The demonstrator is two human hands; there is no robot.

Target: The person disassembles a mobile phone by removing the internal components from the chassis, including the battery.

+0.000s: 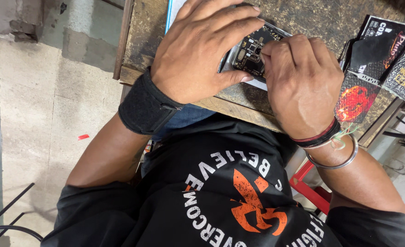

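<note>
The left hand (pixel 202 50), a black wrist wrap (pixel 146 107) strapped round its wrist, lay spread over an opened phone (pixel 253 50) and gripped it, thumb pressed along the phone's near side and fingers curled over its far side. The phone's back was off, showing a dark circuit board and small metal parts inside a silvery frame. It rested on the wooden worktop (pixel 143 36), close to the near edge and partly on a pale sheet (pixel 172 13) that ran out under the hand.

The right hand (pixel 301 77) was closed just beside it, fingertips pinched together and touching the exposed board at the phone's right side; whether they held a small tool or part could not be told. Black and red cords and a metal bangle (pixel 333 158) circled that wrist.

Toward the worktop's right edge lay several dark printed packets (pixel 381 50), one overlapping another, apart from the phone. A red frame (pixel 310 190) showed below the near edge, beside the person's black printed shirt (pixel 221 201).
</note>
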